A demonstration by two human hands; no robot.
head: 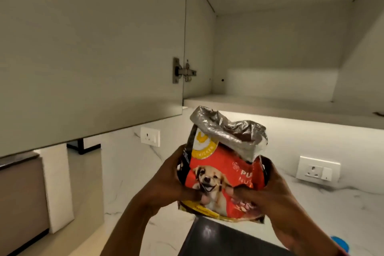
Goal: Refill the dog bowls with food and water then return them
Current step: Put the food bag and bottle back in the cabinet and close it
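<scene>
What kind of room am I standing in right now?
Most likely a home kitchen: an open wall cabinet hangs over a marble-look counter, a socket sits on the wall behind it, and the left hand and right hand hold a dog food bag.

home kitchen, open wall cabinet (270,48), marble counter (332,203), wall sockets (319,168)

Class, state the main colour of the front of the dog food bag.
Dog food bag: red-orange, seen best in head view.

Behind the food bag (220,174), fingers of the left hand (166,181) and right hand (272,191) are hidden; its lettering is blurred. A blue object (340,243) shows only partly.
</scene>
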